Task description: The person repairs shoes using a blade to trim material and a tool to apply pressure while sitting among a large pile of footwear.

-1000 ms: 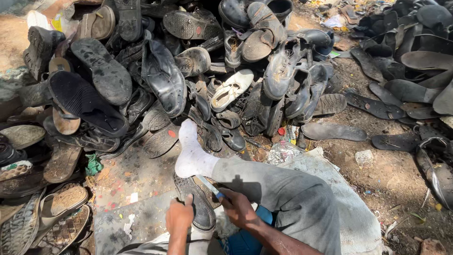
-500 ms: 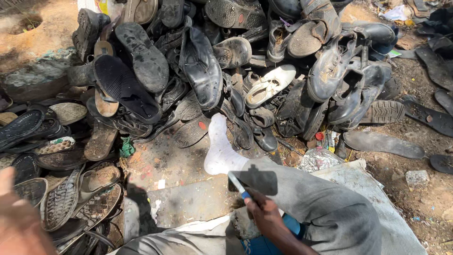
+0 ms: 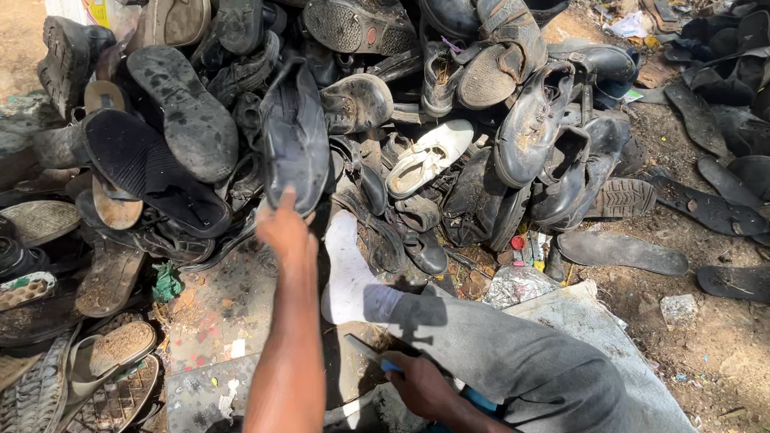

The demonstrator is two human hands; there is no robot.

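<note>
I see my left hand [image 3: 282, 228] stretched out to the shoe pile, fingers on the lower edge of a black shoe [image 3: 295, 136]. My right hand [image 3: 423, 386] sits low by my grey-trousered leg [image 3: 513, 361], gripping a blue-handled knife [image 3: 370, 356]. A white-socked foot [image 3: 346, 273] rests against the pile.

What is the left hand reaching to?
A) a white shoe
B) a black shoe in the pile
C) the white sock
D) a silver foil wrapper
B: the left hand is stretched forward with its fingertips at the lower end of the black shoe in the pile, away from the white shoe.
</note>
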